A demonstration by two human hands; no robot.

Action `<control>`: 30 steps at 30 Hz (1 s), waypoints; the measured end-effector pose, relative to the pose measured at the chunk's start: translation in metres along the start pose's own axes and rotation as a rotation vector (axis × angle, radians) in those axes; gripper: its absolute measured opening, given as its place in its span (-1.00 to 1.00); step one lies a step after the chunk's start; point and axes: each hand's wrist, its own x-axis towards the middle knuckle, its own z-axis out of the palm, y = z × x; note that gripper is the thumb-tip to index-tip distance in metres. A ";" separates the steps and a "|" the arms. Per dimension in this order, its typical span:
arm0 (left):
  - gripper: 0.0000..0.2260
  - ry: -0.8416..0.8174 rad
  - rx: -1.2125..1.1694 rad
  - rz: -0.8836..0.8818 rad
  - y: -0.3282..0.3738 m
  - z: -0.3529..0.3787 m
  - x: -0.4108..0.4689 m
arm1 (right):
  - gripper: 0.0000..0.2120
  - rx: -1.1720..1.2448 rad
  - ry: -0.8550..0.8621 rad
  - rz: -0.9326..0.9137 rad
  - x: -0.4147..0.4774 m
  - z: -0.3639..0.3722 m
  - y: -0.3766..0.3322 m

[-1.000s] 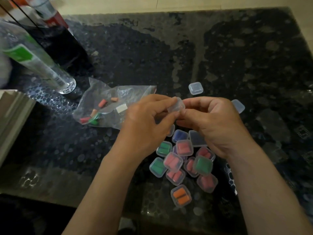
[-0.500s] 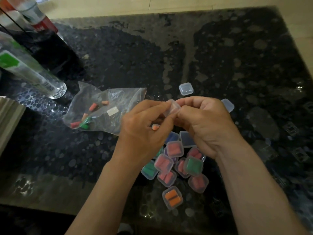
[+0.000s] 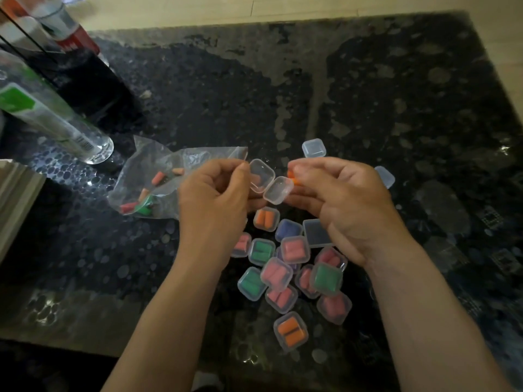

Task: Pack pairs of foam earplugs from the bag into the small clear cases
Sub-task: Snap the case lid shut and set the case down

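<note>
Clear plastic open case (image 3: 261, 179) sits between both hands, above the table (image 3: 396, 94), lid flipped out toward the right. Left hand (image 3: 215, 199) pinches the case base at its left edge with thumb and fingertips. Right hand (image 3: 339, 199) has its fingers curled, pinching an orange earplug (image 3: 293, 176) just beside the open lid and close to touching it. Pinkish tint inside the base; cannot tell if it is a plug or a finger seen through. Bag (image 3: 158, 188) with a few loose plugs lies flat just left of the left hand, partly behind it. Pile of filled cases (image 3: 285, 267) lies on the table below and between the wrists. One empty case (image 3: 313, 147) sits just beyond the hands, and another empty case (image 3: 385, 176) is at the right hand's far side. Bottle (image 3: 56, 123) far left.
</note>
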 end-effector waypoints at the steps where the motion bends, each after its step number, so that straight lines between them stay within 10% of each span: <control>1: -0.91 0.011 -0.003 -0.005 -0.001 -0.002 0.001 | -0.87 0.045 0.028 -0.001 0.000 -0.001 -0.002; 30: -0.93 -0.062 0.110 0.018 -0.005 0.009 -0.006 | -0.91 -0.184 -0.200 -0.125 -0.003 -0.011 0.000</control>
